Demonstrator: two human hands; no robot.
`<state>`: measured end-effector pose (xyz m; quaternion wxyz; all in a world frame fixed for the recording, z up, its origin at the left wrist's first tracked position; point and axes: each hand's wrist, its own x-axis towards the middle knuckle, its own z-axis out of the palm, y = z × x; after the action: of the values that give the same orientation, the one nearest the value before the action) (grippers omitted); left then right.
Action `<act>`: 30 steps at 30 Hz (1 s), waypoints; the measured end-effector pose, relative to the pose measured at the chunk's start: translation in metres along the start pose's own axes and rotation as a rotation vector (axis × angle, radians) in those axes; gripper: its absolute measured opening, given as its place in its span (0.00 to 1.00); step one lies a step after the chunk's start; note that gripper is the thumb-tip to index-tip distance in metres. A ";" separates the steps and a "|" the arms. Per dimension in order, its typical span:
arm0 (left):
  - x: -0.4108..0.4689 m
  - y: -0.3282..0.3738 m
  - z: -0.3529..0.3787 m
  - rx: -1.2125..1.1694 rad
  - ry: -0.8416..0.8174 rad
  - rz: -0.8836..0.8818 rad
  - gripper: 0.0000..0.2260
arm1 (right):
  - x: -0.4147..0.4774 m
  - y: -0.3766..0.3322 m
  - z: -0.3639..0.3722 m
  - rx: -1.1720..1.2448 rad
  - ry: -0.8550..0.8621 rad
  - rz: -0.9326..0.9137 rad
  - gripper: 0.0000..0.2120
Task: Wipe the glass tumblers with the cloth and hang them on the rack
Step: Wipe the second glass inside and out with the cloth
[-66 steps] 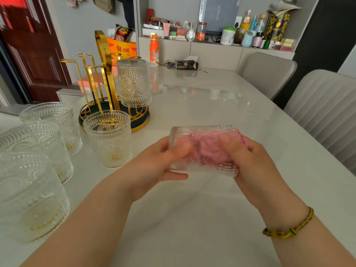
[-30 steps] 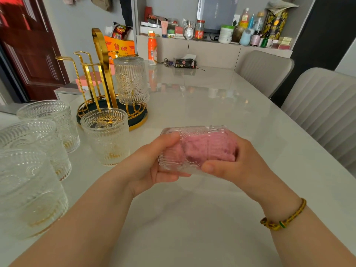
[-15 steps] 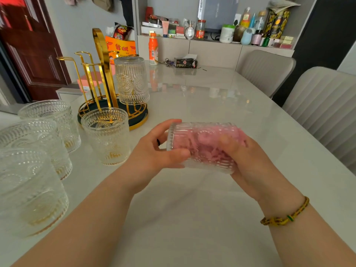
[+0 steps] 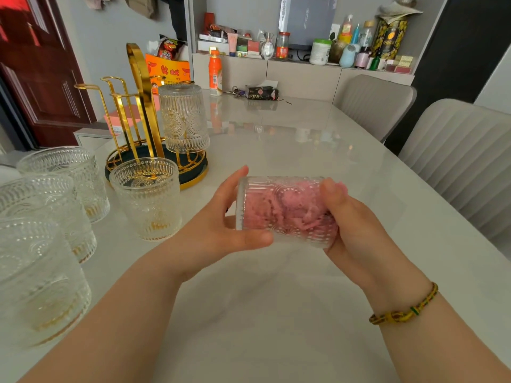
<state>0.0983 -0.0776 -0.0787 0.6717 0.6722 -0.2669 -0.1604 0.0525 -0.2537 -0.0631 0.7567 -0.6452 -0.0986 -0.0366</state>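
Observation:
A patterned glass tumbler (image 4: 279, 186) lies on its side above the table, held between both hands. My left hand (image 4: 221, 225) grips its base end, thumb underneath and fingers over the top. A pink cloth (image 4: 282, 211) is stuffed inside it. My right hand (image 4: 354, 233) is at the open end and holds the cloth in the glass, thumb on the outside wall. The gold rack (image 4: 141, 106) stands at the left with one tumbler (image 4: 184, 117) hung upside down on it. Several more tumblers stand upright at the left; the closest to my hands (image 4: 148, 199) is in front of the rack.
The white glossy table (image 4: 290, 299) stretches ahead. At its far end are an orange bottle (image 4: 215, 73), keys and a dark tissue pack (image 4: 261, 93). Two grey chairs (image 4: 453, 161) line the right side. A cluttered shelf is behind.
The tumbler has been turned in my hands while the cloth rubbed round inside it. My left fingers have shifted on the base end. The other glasses and the rack stayed put.

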 end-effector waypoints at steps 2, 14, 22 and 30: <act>-0.001 0.001 0.004 -0.027 0.070 0.091 0.39 | -0.002 -0.003 -0.001 -0.007 0.004 0.009 0.31; 0.003 -0.002 0.008 -0.292 -0.028 -0.198 0.12 | -0.002 0.001 0.005 -0.423 0.097 -0.185 0.45; 0.000 0.000 0.011 0.003 0.116 0.122 0.37 | 0.000 -0.004 -0.001 -0.050 0.098 0.052 0.24; 0.000 -0.001 0.012 -0.287 0.049 -0.116 0.19 | 0.000 -0.001 0.002 -0.352 0.087 -0.055 0.52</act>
<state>0.0915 -0.0879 -0.0802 0.7569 0.5872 -0.1854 -0.2190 0.0517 -0.2515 -0.0616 0.6344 -0.7626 -0.0755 -0.1019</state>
